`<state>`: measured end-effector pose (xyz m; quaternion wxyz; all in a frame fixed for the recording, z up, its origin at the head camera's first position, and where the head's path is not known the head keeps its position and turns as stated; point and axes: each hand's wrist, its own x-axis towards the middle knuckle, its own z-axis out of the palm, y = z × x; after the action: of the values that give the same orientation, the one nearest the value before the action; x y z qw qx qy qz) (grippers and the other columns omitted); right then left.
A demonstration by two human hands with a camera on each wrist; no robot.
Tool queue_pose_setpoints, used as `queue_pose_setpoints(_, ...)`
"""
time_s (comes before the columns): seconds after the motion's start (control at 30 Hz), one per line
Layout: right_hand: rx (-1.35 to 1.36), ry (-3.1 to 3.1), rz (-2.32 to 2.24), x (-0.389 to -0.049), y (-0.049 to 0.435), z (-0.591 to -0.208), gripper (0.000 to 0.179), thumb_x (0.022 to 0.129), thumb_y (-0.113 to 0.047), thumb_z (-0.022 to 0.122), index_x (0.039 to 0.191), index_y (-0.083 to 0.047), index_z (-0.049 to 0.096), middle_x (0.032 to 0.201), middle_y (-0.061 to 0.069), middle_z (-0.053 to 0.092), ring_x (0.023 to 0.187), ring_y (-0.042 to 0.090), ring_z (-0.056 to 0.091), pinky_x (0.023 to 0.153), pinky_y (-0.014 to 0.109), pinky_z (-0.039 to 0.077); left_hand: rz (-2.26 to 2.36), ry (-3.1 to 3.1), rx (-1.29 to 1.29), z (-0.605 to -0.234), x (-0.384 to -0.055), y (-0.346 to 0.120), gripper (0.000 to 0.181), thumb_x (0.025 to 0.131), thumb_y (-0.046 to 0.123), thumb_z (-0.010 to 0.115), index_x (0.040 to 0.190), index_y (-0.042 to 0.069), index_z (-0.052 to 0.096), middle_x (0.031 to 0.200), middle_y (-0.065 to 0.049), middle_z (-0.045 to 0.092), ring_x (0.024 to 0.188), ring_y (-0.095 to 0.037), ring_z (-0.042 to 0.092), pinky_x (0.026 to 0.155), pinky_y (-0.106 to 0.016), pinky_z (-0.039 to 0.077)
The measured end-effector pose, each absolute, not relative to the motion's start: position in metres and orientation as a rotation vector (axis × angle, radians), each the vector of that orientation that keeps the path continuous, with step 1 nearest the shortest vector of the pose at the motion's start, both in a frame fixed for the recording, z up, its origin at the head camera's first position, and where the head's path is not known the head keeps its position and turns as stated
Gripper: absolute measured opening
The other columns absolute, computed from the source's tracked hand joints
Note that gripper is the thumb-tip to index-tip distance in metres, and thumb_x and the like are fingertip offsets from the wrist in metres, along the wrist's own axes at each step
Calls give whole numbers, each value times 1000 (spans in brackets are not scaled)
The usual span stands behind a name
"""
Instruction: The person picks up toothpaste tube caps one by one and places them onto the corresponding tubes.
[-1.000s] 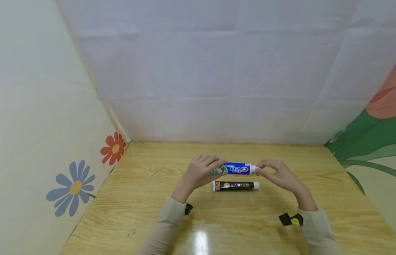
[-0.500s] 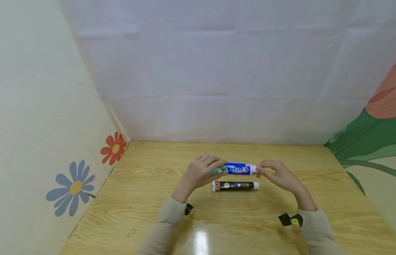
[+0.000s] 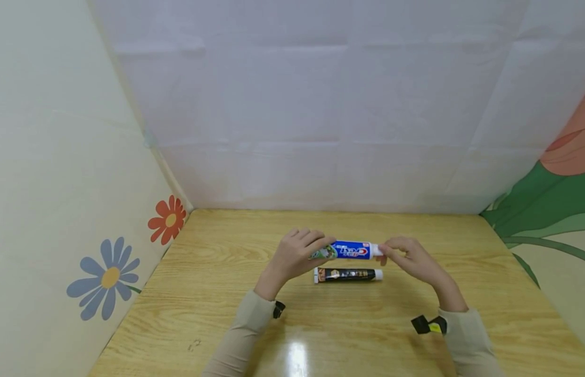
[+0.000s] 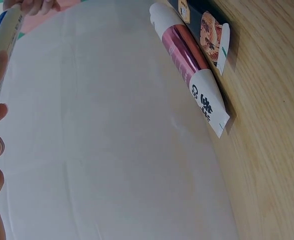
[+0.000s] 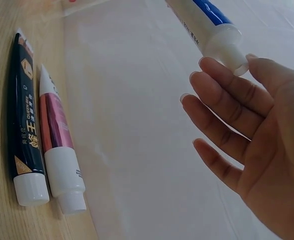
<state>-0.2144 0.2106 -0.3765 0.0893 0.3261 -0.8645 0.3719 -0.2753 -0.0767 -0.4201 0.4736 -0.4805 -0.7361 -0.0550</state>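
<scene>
My left hand [image 3: 294, 253] grips the flat end of a blue Crest toothpaste tube [image 3: 352, 250], held level above the table with its cap end to the right. At that end, the thumb and index finger of my right hand [image 3: 415, 260] pinch the white cap [image 5: 232, 59]; its other fingers are spread in the right wrist view. A black toothpaste tube [image 3: 350, 275] with a white cap lies on the table just nearer than the blue one. Beside it lies a pink and white tube [image 5: 60, 125], seen in both wrist views and hidden in the head view.
The wooden table [image 3: 217, 324] ends at a white cloth-like backdrop [image 3: 283, 104]. A flower-decorated wall [image 3: 47, 183] stands at the left, and a painted panel [image 3: 556, 204] at the right. Black wrist devices hang at both cuffs.
My right fingers have turned slightly around the cap: the thumb has moved up and a fingertip shows below it. My left hand and the tubes on the table have stayed in place.
</scene>
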Motion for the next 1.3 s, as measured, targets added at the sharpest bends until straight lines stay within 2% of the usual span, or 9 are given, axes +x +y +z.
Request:
queue_pose_setpoints(0.33,954,-2594,1101,-215,211,-377,31,94,0,47,71,-7,66,77,4,68,79,14,62,76,34,47,-129,-1802,-1172,-420,-275,-77,47,77,44,72,117,22,63,99,5,64,78,-9,57,59,-22,39)
queue_pose_setpoints(0.43,954,-2576,1104,-221,216,-387,30,94,1,48,71,-9,66,80,3,68,81,13,62,76,34,48,-132,-1800,-1171,-421,-275,-77,46,77,44,72,117,22,63,99,5,65,78,-9,58,59,-22,40)
queue_pose_setpoints(0.67,924,-2584,1092,-235,229,-405,27,95,-7,49,80,-16,68,83,-9,67,84,7,61,78,33,49,-132,-1808,-1162,-421,-275,-78,47,76,44,72,117,22,63,99,5,65,80,-9,59,59,-22,43)
queue_pose_setpoints(0.83,903,-2582,1123,-236,231,-407,18,95,-12,52,90,-18,68,84,-5,68,81,11,63,75,34,52,-133,-1805,-1162,-420,-275,-78,46,76,44,73,116,22,63,98,5,65,80,-9,59,59,-22,43)
queue_pose_setpoints(0.97,865,-2591,1089,-235,230,-406,12,92,-14,58,98,-19,67,90,-5,68,83,10,62,78,39,51,-131,-1808,-1162,-420,-276,-78,46,76,43,73,116,21,64,99,5,65,81,-9,59,60,-22,44)
queue_pose_setpoints(1.13,855,-2583,1048,-227,225,-398,20,87,-11,64,106,-15,65,92,-6,65,84,6,57,76,36,49,-125,-1815,-1162,-419,-276,-78,46,76,43,73,115,21,64,100,4,64,82,-9,60,61,-22,45)
queue_pose_setpoints(1.3,897,-2547,1079,-215,216,-382,24,82,-8,69,105,-8,64,91,0,65,82,13,59,73,27,48,-123,-1818,-1158,-420,-276,-78,45,76,43,73,115,22,64,99,5,64,81,-9,59,60,-22,44)
